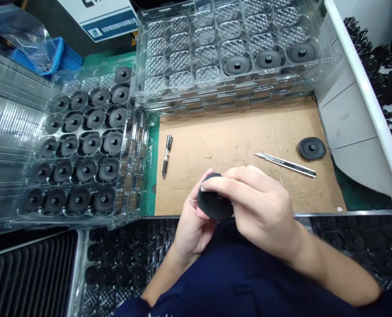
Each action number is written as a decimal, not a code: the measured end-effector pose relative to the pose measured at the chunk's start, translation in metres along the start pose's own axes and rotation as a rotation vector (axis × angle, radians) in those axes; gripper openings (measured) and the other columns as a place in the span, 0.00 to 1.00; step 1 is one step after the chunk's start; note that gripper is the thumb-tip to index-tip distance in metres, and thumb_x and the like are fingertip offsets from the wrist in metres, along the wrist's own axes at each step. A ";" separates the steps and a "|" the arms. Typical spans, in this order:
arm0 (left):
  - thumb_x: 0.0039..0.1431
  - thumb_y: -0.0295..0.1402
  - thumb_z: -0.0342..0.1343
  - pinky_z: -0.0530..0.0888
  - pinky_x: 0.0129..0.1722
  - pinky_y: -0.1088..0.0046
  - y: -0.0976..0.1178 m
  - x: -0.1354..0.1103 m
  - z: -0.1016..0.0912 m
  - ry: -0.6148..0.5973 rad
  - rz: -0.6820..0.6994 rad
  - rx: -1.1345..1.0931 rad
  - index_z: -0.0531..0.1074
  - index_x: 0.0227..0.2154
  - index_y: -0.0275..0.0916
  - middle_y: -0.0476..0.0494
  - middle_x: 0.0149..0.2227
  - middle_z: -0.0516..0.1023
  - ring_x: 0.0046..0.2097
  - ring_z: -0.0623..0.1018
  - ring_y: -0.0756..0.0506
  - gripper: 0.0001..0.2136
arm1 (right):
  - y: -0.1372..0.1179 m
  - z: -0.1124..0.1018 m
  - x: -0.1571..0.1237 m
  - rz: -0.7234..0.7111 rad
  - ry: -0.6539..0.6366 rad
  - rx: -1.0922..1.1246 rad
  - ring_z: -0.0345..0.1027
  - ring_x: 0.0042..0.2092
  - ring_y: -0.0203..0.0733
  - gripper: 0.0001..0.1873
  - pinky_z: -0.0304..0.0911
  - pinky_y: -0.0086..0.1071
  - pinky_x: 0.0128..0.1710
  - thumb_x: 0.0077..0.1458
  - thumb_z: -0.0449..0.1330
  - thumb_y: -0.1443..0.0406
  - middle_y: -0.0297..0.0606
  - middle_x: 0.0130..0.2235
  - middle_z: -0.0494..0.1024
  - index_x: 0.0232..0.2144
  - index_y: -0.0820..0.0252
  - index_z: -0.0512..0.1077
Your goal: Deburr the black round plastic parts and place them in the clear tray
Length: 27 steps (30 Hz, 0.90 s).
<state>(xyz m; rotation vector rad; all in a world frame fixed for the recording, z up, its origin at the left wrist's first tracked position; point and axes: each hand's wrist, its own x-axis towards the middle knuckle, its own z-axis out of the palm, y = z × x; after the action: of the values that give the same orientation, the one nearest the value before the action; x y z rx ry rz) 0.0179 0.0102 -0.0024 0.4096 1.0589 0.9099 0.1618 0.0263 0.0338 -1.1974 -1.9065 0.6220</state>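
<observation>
Both my hands hold one black round disc part (213, 206) just above the near edge of a cardboard sheet (235, 132). My left hand (191, 224) cups it from below with curled fingers. My right hand (258, 207) lies over its top, fingers pressed along the rim. A second black disc (312, 148) lies loose on the cardboard at the right. A clear tray (139, 136) at the left is nearly full of the same discs. Another clear tray (183, 57) at the back holds three discs in its front right cells.
A pen (167, 155) and a slim utility knife (286, 164) lie on the cardboard. A white bin wall (364, 88) rises at the right. Stacked trays of discs (123, 259) sit below the table edge. A blue crate (60, 55) stands at the back left.
</observation>
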 end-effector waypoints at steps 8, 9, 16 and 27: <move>0.38 0.39 0.69 0.70 0.52 0.74 0.001 0.001 -0.003 -0.062 0.161 -0.162 0.73 0.44 0.54 0.54 0.46 0.77 0.53 0.72 0.45 0.25 | -0.003 0.006 -0.002 -0.005 0.060 -0.016 0.67 0.39 0.40 0.16 0.63 0.34 0.38 0.56 0.49 0.75 0.41 0.37 0.75 0.43 0.62 0.72; 0.37 0.39 0.69 0.71 0.50 0.76 0.001 0.000 -0.003 -0.052 0.169 -0.151 0.73 0.44 0.53 0.54 0.46 0.77 0.52 0.72 0.45 0.25 | -0.003 0.007 -0.002 0.010 0.047 0.010 0.67 0.38 0.39 0.17 0.63 0.34 0.38 0.56 0.48 0.75 0.40 0.37 0.75 0.43 0.62 0.72; 0.38 0.36 0.69 0.70 0.51 0.73 -0.002 0.003 -0.006 -0.010 0.197 -0.160 0.73 0.43 0.53 0.52 0.47 0.77 0.52 0.72 0.45 0.24 | -0.006 0.002 0.003 0.081 0.023 -0.057 0.67 0.37 0.41 0.17 0.62 0.35 0.38 0.55 0.49 0.76 0.41 0.34 0.74 0.42 0.64 0.73; 0.43 0.44 0.65 0.68 0.54 0.65 0.007 0.003 -0.007 -0.192 0.011 -0.300 0.71 0.47 0.50 0.47 0.52 0.72 0.52 0.73 0.39 0.25 | 0.041 -0.027 -0.040 0.663 -0.121 0.420 0.69 0.33 0.33 0.10 0.62 0.24 0.27 0.58 0.55 0.62 0.32 0.38 0.77 0.42 0.52 0.73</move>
<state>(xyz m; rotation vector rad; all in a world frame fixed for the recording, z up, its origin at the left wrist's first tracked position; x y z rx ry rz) 0.0095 0.0154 -0.0027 0.2457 0.7319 1.0005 0.2147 0.0082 0.0044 -1.5199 -1.3391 1.3935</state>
